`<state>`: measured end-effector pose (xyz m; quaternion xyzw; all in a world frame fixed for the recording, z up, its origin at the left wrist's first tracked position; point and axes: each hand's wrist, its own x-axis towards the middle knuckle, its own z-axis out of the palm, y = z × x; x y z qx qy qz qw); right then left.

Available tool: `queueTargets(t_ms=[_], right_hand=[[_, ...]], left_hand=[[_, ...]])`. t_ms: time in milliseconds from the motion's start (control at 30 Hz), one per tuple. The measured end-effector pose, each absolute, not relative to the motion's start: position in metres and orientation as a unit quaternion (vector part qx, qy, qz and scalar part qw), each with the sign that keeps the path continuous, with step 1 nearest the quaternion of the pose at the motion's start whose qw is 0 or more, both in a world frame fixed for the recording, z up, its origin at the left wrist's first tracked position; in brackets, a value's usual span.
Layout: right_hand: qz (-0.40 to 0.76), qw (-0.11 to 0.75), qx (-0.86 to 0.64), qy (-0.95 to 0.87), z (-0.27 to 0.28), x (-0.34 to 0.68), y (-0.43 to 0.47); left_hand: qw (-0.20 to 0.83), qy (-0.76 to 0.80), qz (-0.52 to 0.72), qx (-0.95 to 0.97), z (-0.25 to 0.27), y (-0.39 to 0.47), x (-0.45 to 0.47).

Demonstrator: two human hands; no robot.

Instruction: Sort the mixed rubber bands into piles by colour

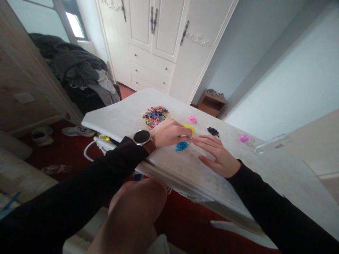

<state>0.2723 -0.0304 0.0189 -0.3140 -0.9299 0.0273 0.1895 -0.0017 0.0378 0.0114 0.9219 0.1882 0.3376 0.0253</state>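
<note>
Fine Work, Mid-Pinch

Nearest in my feed is a bare knee (141, 204), below both grips, with black sleeves (79, 187) reaching forward on either side. Past it comes the white desk (185, 169). Just this side of the left fingertips lies a blue cluster (182, 146) of strands. I have the left grip (171, 132), ahead of its wristwatch (142, 137), with thumb and forefinger closed together on a small strand (191, 139); it looks greenish, but is too tiny for me to be sure. My right grip (218, 155) stretches its fingers out to meet that strand, thumb well apart, with nothing clamped that I can see. I judge the step in hand to be handling this single piece between the two; the next move calls for a light pinch and care not to brush the blue cluster. Just beyond the left fingertips is a yellow cluster (189, 127), partly hidden; farther out, a pink cluster (192, 119). A black cluster (213, 131) sits beyond the right grip, a mixed-colour heap (155, 114) beyond and left of the left grip. Off to the right grip's right are a pink round object (244, 138) and a clear container (274, 144); far past both grips stands a white wardrobe (161, 42).
</note>
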Motion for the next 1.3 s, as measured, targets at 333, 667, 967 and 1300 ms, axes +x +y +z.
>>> queueTargets(t_ms=[333, 667, 967, 1300], right_hand=[[-0.001, 0.26, -0.385, -0.885, 0.0223, 0.2701, -0.0314], [0.004, 0.275, -0.419, -0.865, 0.0216, 0.2701, -0.0301], [0.018, 0.286, -0.387, -0.876, 0.0214, 0.2695, -0.0302], [0.031, 0.254, -0.353, -0.9, 0.0222, 0.2693, -0.0313]], left_hand=[[0.064, 0.175, 0.365, 0.912, 0.0172, 0.0357, -0.0022], [0.082, 0.185, 0.321, 0.925, 0.0118, 0.0355, -0.001], [0.072, 0.2, 0.375, 0.902, 0.0157, 0.035, -0.0006], [0.084, 0.186, 0.358, 0.911, 0.0149, 0.0361, 0.0]])
